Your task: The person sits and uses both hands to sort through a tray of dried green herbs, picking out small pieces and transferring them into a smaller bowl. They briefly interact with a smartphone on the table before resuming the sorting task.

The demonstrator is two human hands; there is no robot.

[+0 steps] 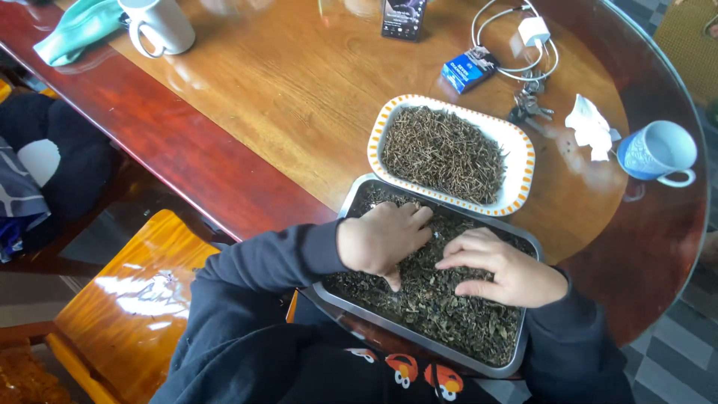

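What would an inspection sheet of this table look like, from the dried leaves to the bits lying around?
Surface: glossy round wooden table with a dark red edge.
Job's things: metal tray of dark dried leaves; white dish with orange-dashed rim holding thin dried stems, touching the tray's far edge.
Clutter: white mug, blue mug, phone, small blue box, keys, crumpled tissue, teal cloth.
Hands: left hand and right hand both rest in the tray's leaves, fingers spread.
Cables: white charger and cord, coiled by the keys.
Surroundings: orange wooden chair, tiled floor.
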